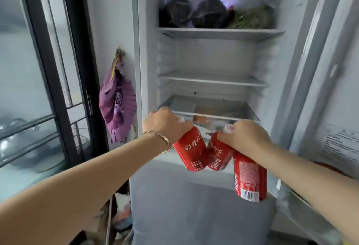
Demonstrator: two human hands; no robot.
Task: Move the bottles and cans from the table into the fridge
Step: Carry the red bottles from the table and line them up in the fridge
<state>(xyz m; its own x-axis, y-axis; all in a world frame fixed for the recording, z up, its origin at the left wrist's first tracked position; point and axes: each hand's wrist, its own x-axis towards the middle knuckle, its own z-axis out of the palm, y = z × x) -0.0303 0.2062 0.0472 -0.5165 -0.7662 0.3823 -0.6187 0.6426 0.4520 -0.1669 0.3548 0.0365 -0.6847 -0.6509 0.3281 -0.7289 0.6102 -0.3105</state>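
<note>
The fridge (pixel 213 81) stands open in front of me. My left hand (pixel 165 124) grips the top of one red juice bottle (pixel 191 148), which hangs tilted below it. My right hand (pixel 242 135) holds two red juice bottles by their tops: one (pixel 218 153) leans left against the left hand's bottle, the other (pixel 249 176) hangs lower to the right. Both hands hover just in front of the lowest glass shelf (pixel 211 114). White caps peek out between my fingers.
The top shelf (pixel 219 31) carries dark bagged vegetables and greens. The two middle shelves (pixel 211 78) are bare. The open fridge door (pixel 334 108) is at the right. A purple cloth (pixel 116 104) hangs on the fridge's left side, beside a glass sliding door (pixel 38 69).
</note>
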